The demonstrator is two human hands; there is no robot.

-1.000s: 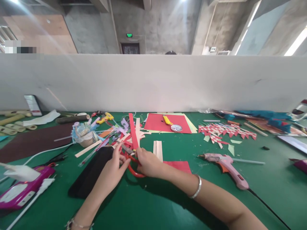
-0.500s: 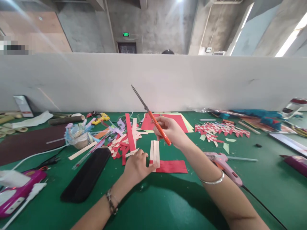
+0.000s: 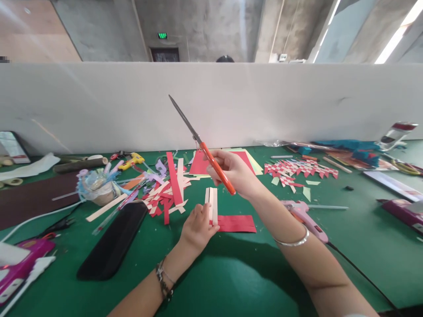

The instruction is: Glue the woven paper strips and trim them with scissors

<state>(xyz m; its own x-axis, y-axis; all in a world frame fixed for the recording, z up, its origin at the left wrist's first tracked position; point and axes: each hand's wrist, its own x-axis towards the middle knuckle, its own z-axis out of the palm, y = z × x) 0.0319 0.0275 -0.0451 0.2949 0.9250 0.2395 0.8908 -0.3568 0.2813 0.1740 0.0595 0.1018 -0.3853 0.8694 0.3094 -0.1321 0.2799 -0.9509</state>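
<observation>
My right hand [image 3: 233, 171] holds scissors [image 3: 216, 167] with orange handles above the table; the blades look closed and point up and to the left. My left hand [image 3: 198, 226] rests on the table, its thumb and curled fingers on the lower part of cream paper strips [image 3: 213, 202] that stand lengthwise side by side. A red paper piece [image 3: 238, 223] lies crosswise at the strips' lower end and reaches out to the right. The left fingers hide part of where the strips and red paper meet.
Loose red and cream strips [image 3: 158, 198] lie left of centre, near a black case [image 3: 112, 240]. Red sheets [image 3: 199, 164] lie behind my right hand. A pink glue gun [image 3: 306, 218] and woven red-and-white paper [image 3: 297, 168] are to the right. A white partition [image 3: 132, 101] stands behind.
My left hand has shifted slightly right along the strips, with its fingers now over their left side. The scissors stay in my right hand, and the whole view has tilted down a little.
</observation>
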